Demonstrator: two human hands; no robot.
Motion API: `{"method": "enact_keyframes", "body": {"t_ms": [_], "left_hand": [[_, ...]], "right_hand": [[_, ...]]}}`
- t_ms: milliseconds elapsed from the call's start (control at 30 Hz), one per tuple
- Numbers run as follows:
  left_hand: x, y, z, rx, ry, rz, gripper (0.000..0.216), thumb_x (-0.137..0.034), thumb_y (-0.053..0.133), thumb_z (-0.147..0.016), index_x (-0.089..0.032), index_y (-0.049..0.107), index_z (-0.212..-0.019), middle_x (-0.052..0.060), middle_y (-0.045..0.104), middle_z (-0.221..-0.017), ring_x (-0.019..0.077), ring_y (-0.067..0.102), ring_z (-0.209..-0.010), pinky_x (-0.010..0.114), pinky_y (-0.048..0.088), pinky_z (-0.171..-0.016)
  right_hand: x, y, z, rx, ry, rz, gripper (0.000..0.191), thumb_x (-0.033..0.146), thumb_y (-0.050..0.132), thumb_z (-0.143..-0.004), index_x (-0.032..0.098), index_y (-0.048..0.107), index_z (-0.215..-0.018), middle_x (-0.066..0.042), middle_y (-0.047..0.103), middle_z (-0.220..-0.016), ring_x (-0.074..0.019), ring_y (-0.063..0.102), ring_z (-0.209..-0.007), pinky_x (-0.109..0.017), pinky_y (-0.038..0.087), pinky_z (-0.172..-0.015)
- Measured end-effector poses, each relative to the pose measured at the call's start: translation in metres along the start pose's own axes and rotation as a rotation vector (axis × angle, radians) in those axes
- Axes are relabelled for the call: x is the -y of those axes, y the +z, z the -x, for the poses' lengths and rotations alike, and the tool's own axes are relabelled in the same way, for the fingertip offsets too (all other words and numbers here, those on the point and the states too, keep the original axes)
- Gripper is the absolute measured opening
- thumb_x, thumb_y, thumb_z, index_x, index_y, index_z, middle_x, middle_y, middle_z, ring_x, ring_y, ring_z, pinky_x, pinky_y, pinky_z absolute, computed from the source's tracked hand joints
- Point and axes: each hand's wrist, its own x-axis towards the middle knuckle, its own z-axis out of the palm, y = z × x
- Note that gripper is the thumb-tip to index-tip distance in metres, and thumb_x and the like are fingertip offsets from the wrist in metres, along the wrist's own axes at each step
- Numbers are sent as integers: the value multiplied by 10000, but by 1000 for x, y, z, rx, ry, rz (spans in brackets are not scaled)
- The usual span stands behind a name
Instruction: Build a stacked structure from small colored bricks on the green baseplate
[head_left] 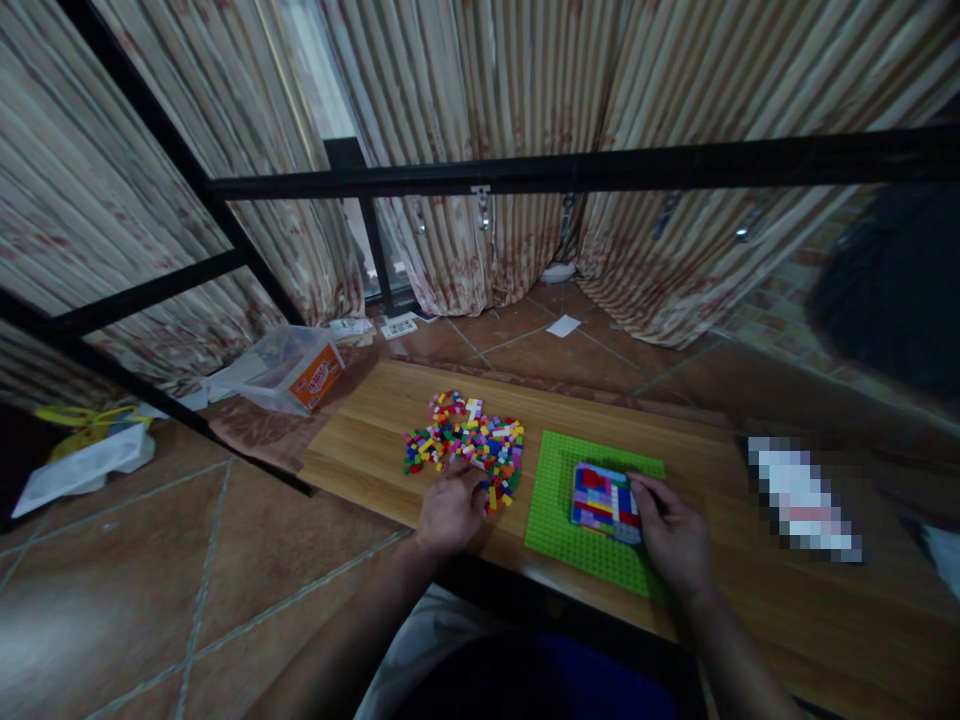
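Note:
A green baseplate (545,500) lies on the wooden table, and a multicoloured block built of toy bricks (596,500) sits on it. My right hand (675,540) is closed at the right edge of this block, its fingers and thumb against the side. To the left, a loose heap of small toy bricks (487,440) in many colours is spread on the tabletop. My left hand (454,505) is at the near edge of the heap with its fingers curled down among the bricks. Whatever lies between those fingertips is too small and hidden to make out.
The long wooden table (360,430) runs across in front of me. A clear plastic bin (289,365) with an orange label stands beyond its left end. A blurred-out item (806,500) lies at the right. Black metal rails (525,178) and curtains stand behind.

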Motion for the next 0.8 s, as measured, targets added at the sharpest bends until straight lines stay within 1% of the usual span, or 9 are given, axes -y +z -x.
{"method": "enact_keyframes", "body": {"t_ms": [200, 367, 433, 500, 600, 700, 800], "left_hand": [[-3, -3, -6, 19, -40, -42, 234, -176, 551, -837, -253, 684, -1013, 45, 641, -1153, 199, 588, -1088, 313, 466, -976], [-1, -4, -11, -5, -33, -30, 221, -178, 584, -819, -232, 691, -1005, 81, 633, -1191, 247, 577, -1118, 361, 460, -987], [-1, -3, -13, -19, -28, -28, 210, -175, 581, -825, -226, 688, -998, 84, 635, -1181, 247, 565, -1135, 363, 447, -1002], [-2, -3, -15, -34, -26, -13, 173, -173, 564, -842, -226, 685, -954, 76, 649, -1128, 229, 571, -1110, 353, 438, -1004], [-6, -5, -17, -48, -15, 7, 169, -185, 509, -883, -210, 674, -859, 76, 662, -1028, 210, 597, -1019, 332, 457, -944], [-12, -8, -19, -57, -21, 75, 187, -215, 488, -899, -199, 674, -886, 72, 675, -979, 196, 621, -928, 305, 471, -850], [-20, -7, -20, -34, -45, 239, 197, -256, 497, -893, -199, 686, -906, 38, 696, -873, 161, 629, -790, 262, 465, -740]], "right_hand": [[7, 0, 1, -9, -11, -3, 426, 542, 522, -862, 193, 721, -1002, -94, 731, -1030, -247, 677, -917, -378, 526, -827], [7, -2, 1, 9, 4, 0, 427, 544, 524, -860, 198, 720, -1015, -89, 729, -1026, -250, 675, -918, -391, 521, -854], [6, -1, 1, 9, 10, -12, 430, 549, 526, -858, 198, 720, -1014, -90, 726, -1032, -252, 672, -923, -398, 518, -860], [6, 0, 1, 6, 15, -36, 431, 550, 530, -855, 195, 718, -1010, -93, 724, -1037, -251, 671, -923, -395, 521, -850], [6, 2, 0, 2, 17, -58, 424, 544, 533, -855, 194, 718, -1004, -92, 723, -1033, -244, 670, -909, -384, 524, -833], [6, 2, 0, 1, 6, -51, 418, 537, 529, -861, 196, 720, -1007, -90, 723, -1025, -242, 666, -918, -385, 516, -850], [6, 2, -1, 5, -14, -59, 418, 535, 523, -867, 194, 719, -1012, -86, 721, -1017, -239, 662, -920, -383, 512, -857]]}}
